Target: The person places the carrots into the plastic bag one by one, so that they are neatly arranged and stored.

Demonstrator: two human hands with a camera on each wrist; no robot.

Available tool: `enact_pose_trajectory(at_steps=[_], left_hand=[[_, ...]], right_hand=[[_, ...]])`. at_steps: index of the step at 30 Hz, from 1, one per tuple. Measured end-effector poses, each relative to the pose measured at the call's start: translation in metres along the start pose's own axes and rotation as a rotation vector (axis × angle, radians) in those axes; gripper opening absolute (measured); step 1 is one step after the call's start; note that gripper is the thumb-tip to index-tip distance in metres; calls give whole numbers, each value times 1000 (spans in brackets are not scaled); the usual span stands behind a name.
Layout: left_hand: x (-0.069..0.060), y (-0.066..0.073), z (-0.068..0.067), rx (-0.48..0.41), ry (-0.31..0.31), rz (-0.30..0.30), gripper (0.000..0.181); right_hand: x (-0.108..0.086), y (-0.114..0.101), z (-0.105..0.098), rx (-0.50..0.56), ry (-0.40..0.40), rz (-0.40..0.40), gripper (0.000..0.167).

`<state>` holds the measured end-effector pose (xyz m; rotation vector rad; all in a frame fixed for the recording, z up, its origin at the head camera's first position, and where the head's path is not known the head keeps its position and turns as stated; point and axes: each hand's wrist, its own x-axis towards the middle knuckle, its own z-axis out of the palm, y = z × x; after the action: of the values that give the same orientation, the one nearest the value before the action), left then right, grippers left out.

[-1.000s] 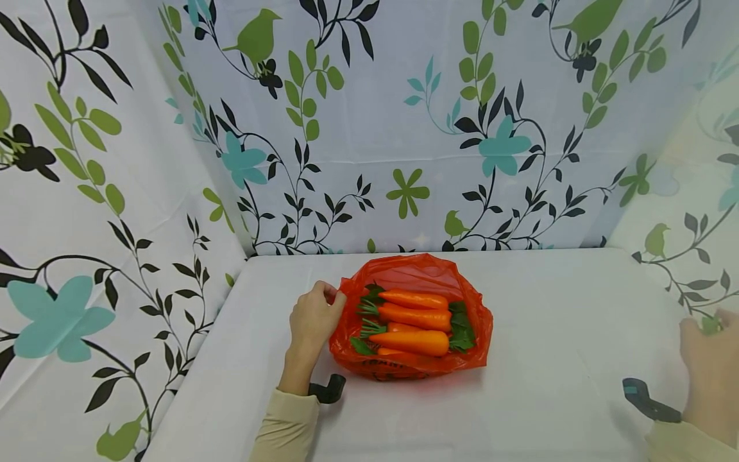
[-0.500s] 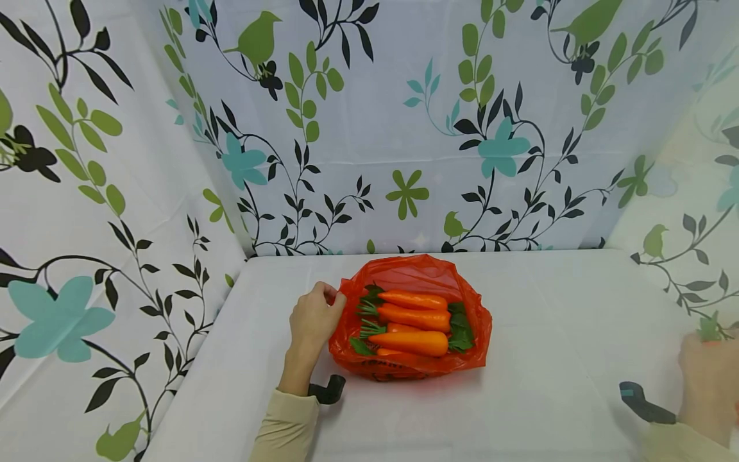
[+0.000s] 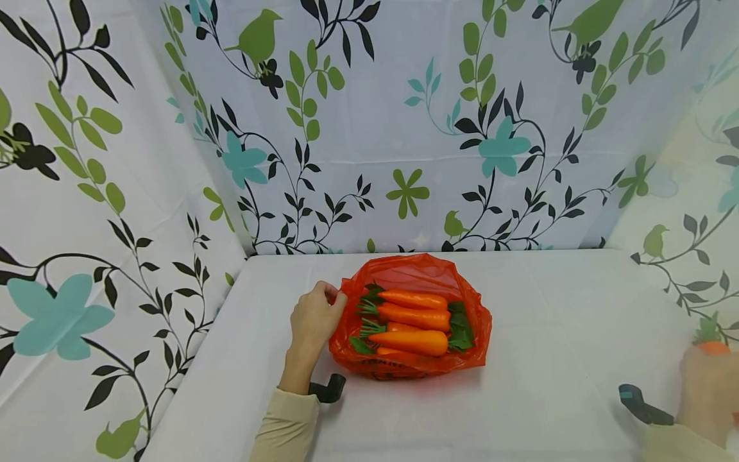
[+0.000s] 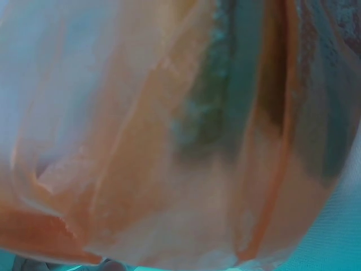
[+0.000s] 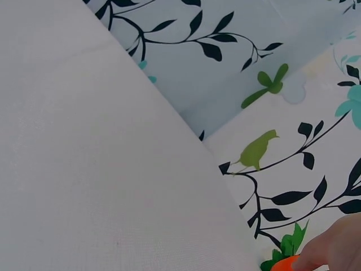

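A red plastic bag [image 3: 416,273] lies with its mouth wide on the white table, and several orange carrots [image 3: 411,343] with green tops are inside. At the bag's left rim, my left hand [image 3: 312,324] pinches the plastic between thumb and fingers. The left wrist view is filled by the blurred, translucent bag wall [image 4: 169,209]. Far to the right, my right hand [image 3: 709,388] grips another carrot [image 3: 713,348] with a green leafy top, partly cut off by the frame edge. The right wrist view shows the same carrot [image 5: 286,263] by the fingers at its lower right corner.
The white table [image 3: 548,398] stretches between the bag and my right hand. A patterned cloth [image 3: 358,160] with leaves, birds and flowers hangs behind the table and along both sides. Each wrist wears a black camera mount [image 3: 643,405].
My right hand has shifted slightly downward at the right edge, and the carrot's orange end and green top have come into sight. The left hand and bag stay practically still.
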<state>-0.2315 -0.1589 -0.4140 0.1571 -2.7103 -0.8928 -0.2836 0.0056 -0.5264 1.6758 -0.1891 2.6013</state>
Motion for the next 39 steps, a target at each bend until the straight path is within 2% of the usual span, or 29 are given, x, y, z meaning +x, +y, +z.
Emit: enact_pose_trajectory(at_steps=[2, 8, 11, 13, 18, 20, 23, 25, 28, 32, 33, 36, 39], left_hand=[[0, 0, 0, 1, -1, 3, 26], [1, 0, 1, -1, -6, 0, 26], [1, -1, 2, 2, -9, -1, 26], [0, -1, 2, 4, -11, -1, 26], [0, -1, 2, 5, -12, -7, 26], [0, -1, 2, 6, -13, -10, 26], [0, -1, 2, 2, -11, -9, 26], [0, 0, 1, -1, -10, -7, 26], [0, -1, 1, -1, -5, 0, 26], [1, -1, 1, 3, 6, 3, 26], [1, -1, 1, 4, 6, 2, 26], [1, -1, 1, 6, 9, 3, 26], [1, -2, 1, 5, 7, 4, 26]], right_hand=[[-1, -2, 5, 23, 77, 16, 89], [-5, -10, 17, 26, 230, 82, 87], [-6, -12, 19, 25, 246, 96, 86], [-5, -10, 16, 24, 205, 81, 86], [2, 0, -1, -34, -48, 3, 90], [4, 3, -8, -54, -125, -26, 92], [3, 5, -16, -71, -157, -62, 93], [2, 5, -16, -72, -146, -74, 92], [-1, 0, -4, -54, -4, -42, 90], [-5, -11, 20, 31, 271, 78, 86], [-6, -13, 23, 45, 312, 105, 85], [-6, -16, 27, 63, 385, 150, 86], [-5, -15, 26, 50, 388, 158, 86]])
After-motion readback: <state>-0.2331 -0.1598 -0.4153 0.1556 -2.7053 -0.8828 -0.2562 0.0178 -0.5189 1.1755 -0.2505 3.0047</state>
